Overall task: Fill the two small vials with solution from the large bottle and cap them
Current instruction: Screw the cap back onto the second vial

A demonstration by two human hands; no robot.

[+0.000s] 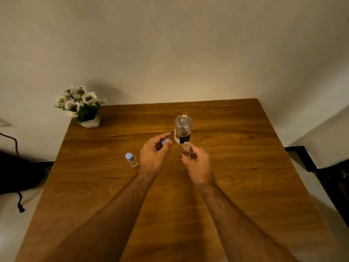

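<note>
While both forearms reach from the near edge over the wooden counter (pixel 245 186), the two hands are raised a little above its middle. The right hand (pixel 198 165) holds an uncapped small vial (pixel 186 149) upright; its fingers and thumb are curled narrowly around the lower part of the glass, and the open neck stands above them. The left hand (pixel 154 156), just to the left and apart from the right one, pinches a light blue cap (pixel 165 142) between the thumb and the fingertips, with the other fingers loosely bent. To the left of this hand, a second small vial (pixel 131 160) stands on the counter with its blue cap on, touched by nothing. Just beyond the hands stands the large bottle (pixel 182 131), clear, with a dark label and an open neck. At the far left corner there is a white pot with white flowers (pixel 81 106), close to the wall.
</note>
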